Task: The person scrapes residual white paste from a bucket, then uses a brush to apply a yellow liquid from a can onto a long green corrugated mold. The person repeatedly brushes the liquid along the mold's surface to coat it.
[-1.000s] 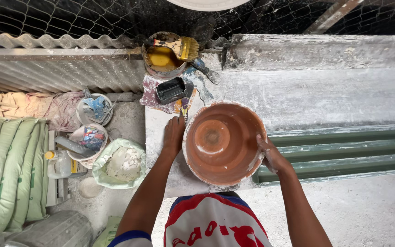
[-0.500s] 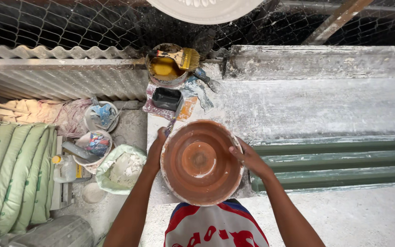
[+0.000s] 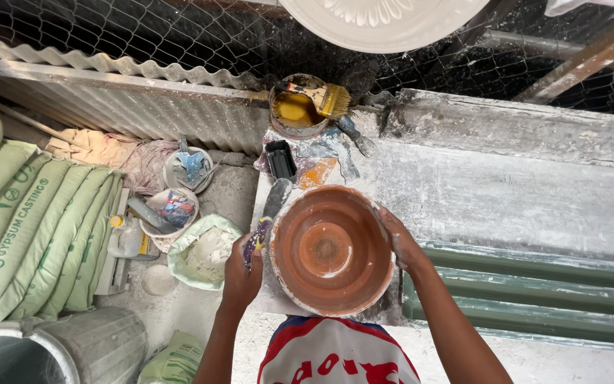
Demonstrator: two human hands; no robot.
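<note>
Terracotta bowl sits on the plaster-dusted bench, near its front edge. Right hand lies spread flat against its rim. Left hand is curled around a scraper's handle just beside it. Farther back, a brush rests on a tin.

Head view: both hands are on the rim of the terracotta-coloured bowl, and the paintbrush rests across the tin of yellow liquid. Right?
Not quite. In the head view only the right hand is on the terracotta-coloured bowl; the left hand grips a trowel handle beside it. The paintbrush does rest across the tin.
</note>
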